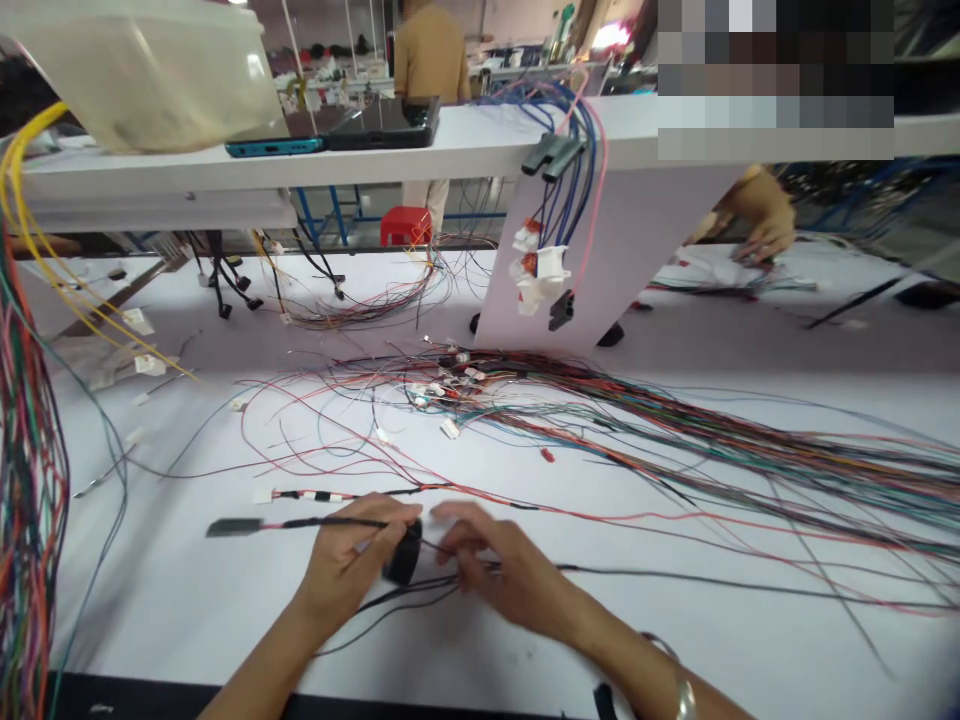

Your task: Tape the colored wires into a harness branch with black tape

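My left hand [349,560] is closed on a black cable [330,521] that ends at the left in a flat dark connector [234,527]. Against its fingertips sits a black roll [403,555] that looks like electrical tape. My right hand [517,570], slightly blurred, has its fingers curled just right of the roll, at a thin dark wire [433,545] running in from the left hand. More black wires [405,595] lie beneath both hands. A second cable with a white connector [264,495] rests just beyond my left hand.
A thick bundle of coloured wires [675,430] stretches across the table to the right. More wires hang at the left [30,480]. Overhead, a white shelf [480,150] carries a plastic tub [165,80], phones and dangling connectors [540,270]. Another person's hand [765,220] works beyond the panel.
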`<action>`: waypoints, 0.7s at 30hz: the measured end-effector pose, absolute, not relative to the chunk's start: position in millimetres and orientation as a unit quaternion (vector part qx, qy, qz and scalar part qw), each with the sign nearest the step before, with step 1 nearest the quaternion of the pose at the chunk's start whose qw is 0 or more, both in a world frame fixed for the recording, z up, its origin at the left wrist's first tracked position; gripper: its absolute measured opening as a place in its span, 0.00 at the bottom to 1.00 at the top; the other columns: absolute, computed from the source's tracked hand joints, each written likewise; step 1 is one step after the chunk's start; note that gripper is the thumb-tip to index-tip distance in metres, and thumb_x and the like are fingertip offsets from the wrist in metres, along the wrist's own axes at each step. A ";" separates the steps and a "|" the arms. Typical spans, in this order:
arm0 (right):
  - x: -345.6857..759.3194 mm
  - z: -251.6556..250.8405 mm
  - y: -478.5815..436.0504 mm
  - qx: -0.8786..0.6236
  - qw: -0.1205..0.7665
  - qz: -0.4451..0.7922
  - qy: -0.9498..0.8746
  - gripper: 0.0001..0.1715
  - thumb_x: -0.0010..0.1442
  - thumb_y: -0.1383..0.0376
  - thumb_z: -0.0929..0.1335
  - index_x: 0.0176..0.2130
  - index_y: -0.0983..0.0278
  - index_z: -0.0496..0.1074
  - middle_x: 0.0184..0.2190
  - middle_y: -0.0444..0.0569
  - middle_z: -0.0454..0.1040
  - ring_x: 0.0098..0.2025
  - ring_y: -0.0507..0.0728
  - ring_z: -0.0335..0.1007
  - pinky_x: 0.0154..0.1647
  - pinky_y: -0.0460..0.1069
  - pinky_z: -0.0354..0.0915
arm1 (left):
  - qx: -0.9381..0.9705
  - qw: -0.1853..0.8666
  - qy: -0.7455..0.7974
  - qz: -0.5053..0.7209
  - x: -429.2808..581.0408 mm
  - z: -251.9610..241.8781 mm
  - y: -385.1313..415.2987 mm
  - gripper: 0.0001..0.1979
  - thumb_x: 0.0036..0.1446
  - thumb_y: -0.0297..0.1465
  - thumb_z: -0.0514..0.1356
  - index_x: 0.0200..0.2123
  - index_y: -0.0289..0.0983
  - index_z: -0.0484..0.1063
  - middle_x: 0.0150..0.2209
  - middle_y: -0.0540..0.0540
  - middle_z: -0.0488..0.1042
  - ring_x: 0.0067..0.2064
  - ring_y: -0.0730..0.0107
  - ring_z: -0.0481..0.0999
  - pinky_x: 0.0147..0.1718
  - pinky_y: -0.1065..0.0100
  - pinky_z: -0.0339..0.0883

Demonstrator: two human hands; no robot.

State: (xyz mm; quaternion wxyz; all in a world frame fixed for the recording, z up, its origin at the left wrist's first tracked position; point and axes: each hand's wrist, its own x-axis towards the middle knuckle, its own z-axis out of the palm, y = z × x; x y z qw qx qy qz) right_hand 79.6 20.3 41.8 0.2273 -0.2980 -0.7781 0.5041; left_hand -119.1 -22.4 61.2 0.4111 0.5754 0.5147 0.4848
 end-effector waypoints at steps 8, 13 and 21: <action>82.9 27.0 18.9 -0.341 0.361 0.466 -0.733 0.13 0.62 0.69 0.58 0.47 0.61 0.61 0.30 0.45 0.71 0.22 0.51 0.70 0.22 0.45 0.67 | 0.468 0.377 0.565 0.566 -107.7 51.3 -27.6 0.13 0.59 0.34 0.57 0.29 0.39 0.81 0.19 0.47 0.70 0.28 0.66 0.71 0.33 0.66 0.65; 94.6 39.1 19.6 -0.360 0.282 0.456 -0.764 0.19 0.61 0.70 0.60 0.52 0.59 0.58 0.41 0.49 0.70 0.25 0.49 0.70 0.27 0.46 0.69 | 0.557 0.412 0.473 0.545 -111.1 56.7 -17.4 0.12 0.57 0.36 0.58 0.36 0.39 0.81 0.43 0.39 0.77 0.44 0.55 0.74 0.44 0.58 0.66; 88.3 25.3 16.0 -0.327 0.370 0.414 -0.764 0.16 0.61 0.71 0.60 0.50 0.61 0.60 0.34 0.49 0.72 0.29 0.53 0.73 0.31 0.48 0.72 | 0.465 0.372 0.572 0.564 -104.4 49.2 -23.5 0.12 0.60 0.34 0.56 0.37 0.40 0.80 0.18 0.50 0.69 0.26 0.68 0.71 0.34 0.66 0.66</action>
